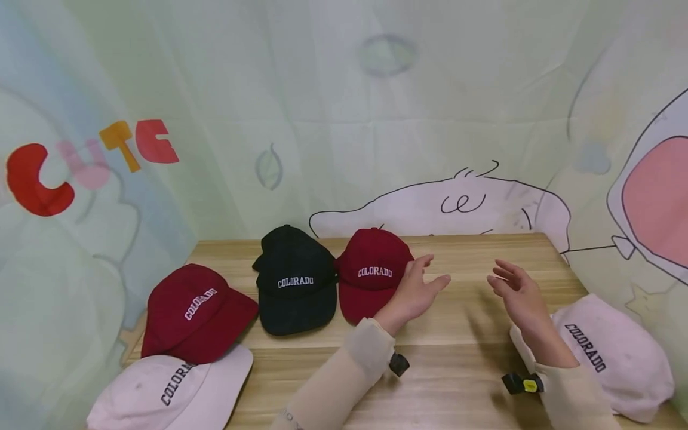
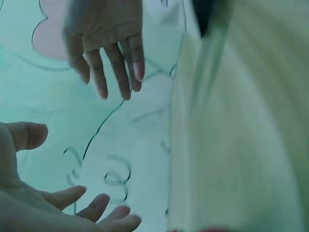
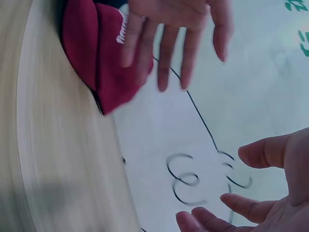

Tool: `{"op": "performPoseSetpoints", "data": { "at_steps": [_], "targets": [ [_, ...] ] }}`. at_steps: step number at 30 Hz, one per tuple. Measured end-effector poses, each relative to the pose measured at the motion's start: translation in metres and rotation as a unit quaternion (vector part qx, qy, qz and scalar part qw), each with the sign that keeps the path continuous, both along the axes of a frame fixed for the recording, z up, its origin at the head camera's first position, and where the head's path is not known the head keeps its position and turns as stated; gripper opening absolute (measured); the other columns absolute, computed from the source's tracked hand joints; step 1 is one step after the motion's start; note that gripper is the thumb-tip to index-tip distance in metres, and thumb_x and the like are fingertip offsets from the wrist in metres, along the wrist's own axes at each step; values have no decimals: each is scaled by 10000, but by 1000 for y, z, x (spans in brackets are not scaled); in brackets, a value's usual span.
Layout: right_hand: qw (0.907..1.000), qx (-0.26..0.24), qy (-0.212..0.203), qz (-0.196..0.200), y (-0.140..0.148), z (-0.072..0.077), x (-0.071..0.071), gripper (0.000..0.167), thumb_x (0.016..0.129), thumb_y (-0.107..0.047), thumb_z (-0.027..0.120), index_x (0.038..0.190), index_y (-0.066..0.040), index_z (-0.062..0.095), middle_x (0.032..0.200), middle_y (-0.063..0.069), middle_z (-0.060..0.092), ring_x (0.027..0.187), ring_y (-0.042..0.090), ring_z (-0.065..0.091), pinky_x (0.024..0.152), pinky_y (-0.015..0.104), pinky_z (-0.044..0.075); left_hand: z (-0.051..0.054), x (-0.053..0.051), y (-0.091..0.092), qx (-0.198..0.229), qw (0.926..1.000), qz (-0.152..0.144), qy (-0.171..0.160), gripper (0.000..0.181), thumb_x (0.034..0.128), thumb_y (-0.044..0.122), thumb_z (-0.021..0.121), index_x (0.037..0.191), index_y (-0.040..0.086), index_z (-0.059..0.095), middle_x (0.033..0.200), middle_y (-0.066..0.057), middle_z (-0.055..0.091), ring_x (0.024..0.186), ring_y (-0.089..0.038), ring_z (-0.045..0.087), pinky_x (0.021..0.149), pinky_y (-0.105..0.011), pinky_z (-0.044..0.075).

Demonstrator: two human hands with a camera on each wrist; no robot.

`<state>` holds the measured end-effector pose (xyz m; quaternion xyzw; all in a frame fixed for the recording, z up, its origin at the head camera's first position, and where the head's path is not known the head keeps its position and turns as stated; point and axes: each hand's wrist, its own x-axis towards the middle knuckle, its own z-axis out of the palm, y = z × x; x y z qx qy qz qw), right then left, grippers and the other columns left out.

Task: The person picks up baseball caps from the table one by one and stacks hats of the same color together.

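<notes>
Reference: black cap [image 1: 297, 298], on the counter [image 1: 457, 352]. Nearest first. White cap [image 1: 145, 388] sits left of it, toward the person, with left red cap [image 1: 196, 316] lapping over part of it. If that pair gets handled, take the red one first, else it'll likely drag. Pale cap [image 1: 634, 358] is well right of the black cap and nearer, partly behind the right arm; watch that sleeve doesn't nudge it.

Next out, both right of the black cap: left grip [image 1: 411, 292] and right grip [image 1: 527, 307], each wide, holding nothing, palms roughly facing. Step looks like two-handed cap handling. To do it well: match both sides, pinch lightly at the brim or crown edge, don't dent the crown. Right red cap [image 1: 371, 280] is just right of the black cap, behind the left grip; clear it sideways. Contact there: can't tell.

View check: only head gets all five caps. Left wrist gives the right grip's palm and spread fingers, but just a red sliver at the bottom edge. Right wrist shows the right red cap beyond the left fingers, plus green marks [image 3: 303, 38] on the backdrop [image 1: 322, 119] that head misses.
</notes>
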<state>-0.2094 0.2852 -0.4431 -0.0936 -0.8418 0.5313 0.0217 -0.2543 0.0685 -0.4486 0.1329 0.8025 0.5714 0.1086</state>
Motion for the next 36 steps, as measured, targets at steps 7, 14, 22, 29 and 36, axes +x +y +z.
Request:
{"op": "performPoseSetpoints", "data": {
  "at_steps": [7, 14, 22, 29, 36],
  "targets": [
    [9973, 570, -259, -374, 32, 6, 23, 709, 1081, -444, 497, 1632, -59, 274, 1609, 275, 396, 1004, -94, 542, 901, 213, 506, -7, 18, 32, 75, 9963, -376, -770, 592, 984, 407, 674, 1502, 183, 496, 1451, -37, 537, 1302, -217, 565, 1064, -382, 482],
    [9927, 917, -138, -773, 64, 10, 42, 738, 1052, -484, 543, 1615, -58, 329, 1580, 286, 431, 911, -241, 414, 704, 52, 443, -16, 32, 58, 363, 9873, -588, -1427, 561, 975, 325, 705, 1472, 140, 520, 1313, -75, 626, 1097, -239, 665, 925, -375, 558],
    [9712, 1183, -509, -2007, 95, 27, 57, 670, 1068, -428, 521, 1635, -148, 301, 1634, 177, 410, 1281, 66, 565, 1071, 233, 476, -27, 39, 90, 829, 9709, -469, -2197, 482, 967, 221, 710, 1404, 101, 548, 1112, -48, 661, 915, -224, 668, 885, -449, 598],
    [9579, 993, -772, -2582, 118, 29, 67, 634, 1089, -309, 469, 1647, -121, 232, 1721, 170, 186, 1577, 433, 203, 1247, 592, 267, -35, 43, 110, 989, 9661, -400, -2350, 395, 959, 144, 712, 1321, 76, 569, 981, -81, 671, 855, -242, 691, 877, -487, 612],
    [9557, 1421, -1374, -2183, 139, 16, 78, 714, 1080, -298, 480, 1646, -68, 111, 1689, 303, 38, 1539, 567, 107, 1206, 717, 182, -40, 47, 115, 1384, 9585, -543, -2432, 377, 949, 68, 695, 1302, 58, 562, 921, -57, 648, 769, -195, 626, 897, -516, 608]
  ]
}}
